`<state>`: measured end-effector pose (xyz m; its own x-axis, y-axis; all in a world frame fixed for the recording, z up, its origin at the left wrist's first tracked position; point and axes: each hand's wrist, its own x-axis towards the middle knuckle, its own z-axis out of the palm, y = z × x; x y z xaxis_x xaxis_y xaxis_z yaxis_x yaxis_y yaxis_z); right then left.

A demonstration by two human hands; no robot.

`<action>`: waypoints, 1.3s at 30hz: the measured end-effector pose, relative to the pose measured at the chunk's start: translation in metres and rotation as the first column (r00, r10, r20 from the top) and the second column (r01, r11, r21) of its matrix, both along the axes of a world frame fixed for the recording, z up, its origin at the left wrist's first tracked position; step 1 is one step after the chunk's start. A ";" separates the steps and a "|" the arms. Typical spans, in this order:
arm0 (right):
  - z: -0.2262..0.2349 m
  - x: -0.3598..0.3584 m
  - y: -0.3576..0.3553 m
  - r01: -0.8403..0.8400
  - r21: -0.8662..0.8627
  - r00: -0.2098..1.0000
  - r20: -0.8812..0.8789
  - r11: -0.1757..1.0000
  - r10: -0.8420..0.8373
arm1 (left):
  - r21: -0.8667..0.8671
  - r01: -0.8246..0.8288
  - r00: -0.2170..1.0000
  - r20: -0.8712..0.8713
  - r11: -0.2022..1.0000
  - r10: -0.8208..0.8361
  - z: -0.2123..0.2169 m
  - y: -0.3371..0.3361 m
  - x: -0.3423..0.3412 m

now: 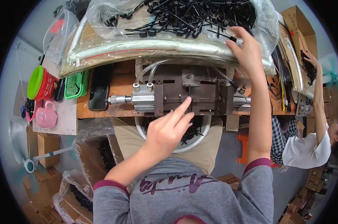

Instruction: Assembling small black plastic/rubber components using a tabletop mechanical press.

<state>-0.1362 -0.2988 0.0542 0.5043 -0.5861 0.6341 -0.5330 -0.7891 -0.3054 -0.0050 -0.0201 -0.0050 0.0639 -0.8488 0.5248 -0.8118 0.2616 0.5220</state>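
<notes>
left hand [168,130]: forefinger on metal jig [184,93] | right hand [247,52]: in pile of black parts [187,15]

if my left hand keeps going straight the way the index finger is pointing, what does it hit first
Most likely the thin black part standing in the dark metal fixture. The left hand has its fingertip just short of it, though depth is hard to judge.

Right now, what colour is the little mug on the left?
Pink; the mug shows best in the head view.
</notes>
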 end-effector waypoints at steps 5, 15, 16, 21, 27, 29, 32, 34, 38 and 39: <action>-0.001 0.024 0.015 -0.140 0.151 0.990 0.030 0.979 0.137 | 0.015 -0.049 0.981 0.190 0.999 0.045 -0.038 0.001 -0.010; 0.019 -0.006 0.087 -0.297 0.243 0.953 0.023 0.923 0.301 | 0.127 -0.084 0.919 0.394 0.988 0.027 -0.029 -0.014 -0.009; 0.018 -0.010 0.099 -0.340 0.406 0.940 0.119 0.848 0.320 | 0.161 -0.069 0.927 0.374 0.985 0.004 -0.025 -0.013 -0.008; -0.022 -0.036 0.147 -0.300 0.175 0.951 -0.015 0.938 0.307 | 0.055 0.010 0.991 0.130 0.998 -0.017 0.029 -0.033 0.024; -0.077 -0.032 0.188 -0.309 0.144 0.932 -0.150 0.940 0.329 | -0.422 -0.201 0.935 0.186 0.884 0.302 0.062 -0.125 0.079; -0.084 -0.026 0.198 -0.245 0.128 0.939 -0.213 0.961 0.268 | -0.234 -0.254 0.915 0.256 0.939 0.311 0.068 -0.146 0.081; -0.079 -0.018 0.191 -0.229 0.082 0.931 -0.271 0.970 0.242 | -0.134 -0.283 0.911 0.273 0.950 0.310 0.056 -0.170 0.090; -0.079 -0.018 0.191 -0.220 0.086 0.922 -0.306 0.972 0.236 | -0.086 -0.292 0.927 0.220 0.953 0.304 0.058 -0.176 0.089; -0.077 -0.018 0.189 -0.234 0.067 0.922 -0.300 0.970 0.243 | -0.087 -0.244 0.958 0.135 0.966 0.254 0.055 -0.176 0.090; -0.074 -0.017 0.190 -0.240 0.080 0.918 -0.305 0.968 0.253 | -0.090 -0.250 0.955 0.140 0.964 0.261 0.052 -0.176 0.091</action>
